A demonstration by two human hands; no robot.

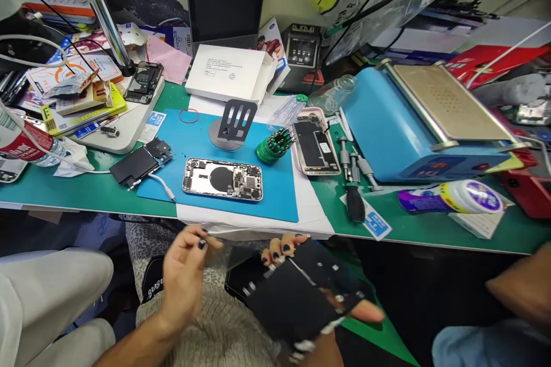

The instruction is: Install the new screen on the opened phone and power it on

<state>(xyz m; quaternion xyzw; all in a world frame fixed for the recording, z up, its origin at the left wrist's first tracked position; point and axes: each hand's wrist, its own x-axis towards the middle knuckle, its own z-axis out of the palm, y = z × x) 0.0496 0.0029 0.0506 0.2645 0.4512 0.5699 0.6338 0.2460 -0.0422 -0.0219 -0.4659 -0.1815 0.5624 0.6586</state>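
Observation:
In front of my lap, my right hand grips a flat black phone part with pale tabs along its edges. Its fingers curl over the top edge and the thumb sticks out on the right. My left hand is raised beside it, thumb and fingers pinched together. A thin, smeared see-through film seems to run from those fingertips toward the black part, but I cannot tell whether they hold it. On the blue mat lies an opened phone body with its inner parts exposed. Another black phone part rests at the mat's left edge.
A green screwdriver-bit holder and a dark metal stand are on the mat. Right of them lie a pink phone shell, small tools, a blue heating machine and a purple-white bottle. People sit on both sides.

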